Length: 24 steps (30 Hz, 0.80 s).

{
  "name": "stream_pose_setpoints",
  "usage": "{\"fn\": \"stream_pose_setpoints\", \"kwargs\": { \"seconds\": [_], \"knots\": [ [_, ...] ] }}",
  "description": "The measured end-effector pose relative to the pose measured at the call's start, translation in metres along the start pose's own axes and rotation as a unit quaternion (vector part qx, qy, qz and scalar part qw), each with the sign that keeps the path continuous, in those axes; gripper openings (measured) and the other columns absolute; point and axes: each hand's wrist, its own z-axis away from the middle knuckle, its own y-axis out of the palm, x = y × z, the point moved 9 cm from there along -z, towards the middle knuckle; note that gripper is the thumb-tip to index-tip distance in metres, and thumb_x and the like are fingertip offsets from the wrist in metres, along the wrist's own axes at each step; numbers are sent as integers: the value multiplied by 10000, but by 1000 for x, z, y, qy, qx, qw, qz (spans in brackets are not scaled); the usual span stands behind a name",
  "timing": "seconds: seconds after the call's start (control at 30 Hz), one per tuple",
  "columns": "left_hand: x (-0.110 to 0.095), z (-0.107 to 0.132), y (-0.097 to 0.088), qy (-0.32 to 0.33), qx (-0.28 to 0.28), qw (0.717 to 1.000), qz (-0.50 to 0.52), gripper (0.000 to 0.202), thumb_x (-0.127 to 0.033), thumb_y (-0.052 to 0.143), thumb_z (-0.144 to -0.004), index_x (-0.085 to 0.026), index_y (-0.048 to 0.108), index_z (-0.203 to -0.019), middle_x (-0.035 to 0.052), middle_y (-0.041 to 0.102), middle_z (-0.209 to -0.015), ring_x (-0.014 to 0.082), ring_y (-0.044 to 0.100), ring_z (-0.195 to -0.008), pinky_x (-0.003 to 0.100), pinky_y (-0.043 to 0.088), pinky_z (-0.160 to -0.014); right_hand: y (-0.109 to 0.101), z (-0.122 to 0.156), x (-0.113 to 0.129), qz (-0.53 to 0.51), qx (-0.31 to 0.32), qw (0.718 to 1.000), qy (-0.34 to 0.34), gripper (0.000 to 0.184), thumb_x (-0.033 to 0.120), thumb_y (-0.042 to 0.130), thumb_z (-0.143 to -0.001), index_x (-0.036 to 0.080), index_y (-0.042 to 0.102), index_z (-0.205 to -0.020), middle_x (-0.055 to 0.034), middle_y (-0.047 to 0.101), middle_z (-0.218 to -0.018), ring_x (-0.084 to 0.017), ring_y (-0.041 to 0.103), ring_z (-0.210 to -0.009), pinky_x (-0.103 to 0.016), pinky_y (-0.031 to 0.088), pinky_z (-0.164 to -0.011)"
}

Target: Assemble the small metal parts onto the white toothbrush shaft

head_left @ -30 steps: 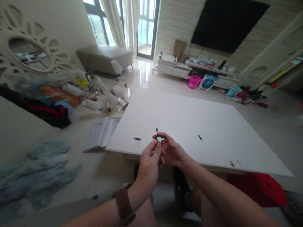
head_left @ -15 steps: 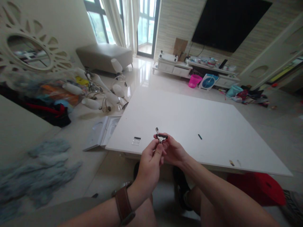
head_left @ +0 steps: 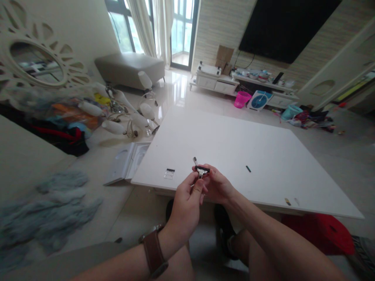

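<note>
A small razor (head_left: 202, 170) with a silver T-shaped neck and a black bar across its head is held above the near edge of the white table (head_left: 228, 144). My left hand (head_left: 189, 197) pinches its neck between thumb and fingers. Against the right end of the black bar press the fingers of my right hand (head_left: 219, 183), curled behind the razor. A short silvery piece with a dark tip (head_left: 195, 160) sticks up behind the head; what it joins is hidden. Left of my hands lies a clear plastic pack (head_left: 169, 174) with a black strip.
A thin black strip (head_left: 248, 169) lies on the table to the right. Near the front edge are a small gold-and-black piece (head_left: 287, 201) and a clear piece (head_left: 297, 201). An open white box (head_left: 125, 164) and a chandelier (head_left: 129, 113) stand at left. A red stool (head_left: 319, 234) is at right.
The view has shifted very slightly. Both hands keep the same grip on the razor, which is tilted a little differently.
</note>
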Motion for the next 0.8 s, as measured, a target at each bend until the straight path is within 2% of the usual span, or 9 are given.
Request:
{"fn": "stream_pose_setpoints", "kwargs": {
  "seconds": [0.17,0.33,0.5,0.63,0.8],
  "knots": [
    [-2,1,0,3,5,1000,-10,291,-446,545,-937,-180,566,-819,-33,519,-669,68,403,-501,202,285,-456,2,-1,10,14,-4,999,-28,300,396,866,-701,230,748,-922,-8,757,-1044,-81,567,-527,-246,523,-515],
    [-3,3,3,5,14,1000,3,295,-446,545,-939,-178,574,-817,-37,499,-660,67,391,-501,202,285,-455,-5,0,18,37,-22,997,-58,278,363,903,-649,211,771,-842,-45,734,-1015,-127,624,-718,-237,514,-580],
    [-1,3,4,-4,16,1000,12,290,-455,558,-929,-174,612,-879,-39,501,-659,64,375,-481,204,276,-442,-5,0,25,61,-1,996,-70,236,336,890,-678,209,766,-835,-42,696,-994,-137,635,-819,-243,528,-651],
    [0,3,2,-7,11,1000,1,298,-465,565,-922,-175,629,-897,-35,514,-658,66,384,-476,206,286,-443,-5,-1,27,65,-11,995,-77,253,328,913,-635,197,759,-787,-39,700,-956,-137,639,-798,-232,536,-640],
    [0,2,-1,-9,-8,1000,-5,332,-501,575,-902,-176,605,-837,-25,542,-633,76,422,-472,205,310,-441,-3,0,9,24,-16,999,-36,317,405,841,-729,216,709,-946,-25,718,-1015,-98,582,-592,-238,525,-492]
  ]
}}
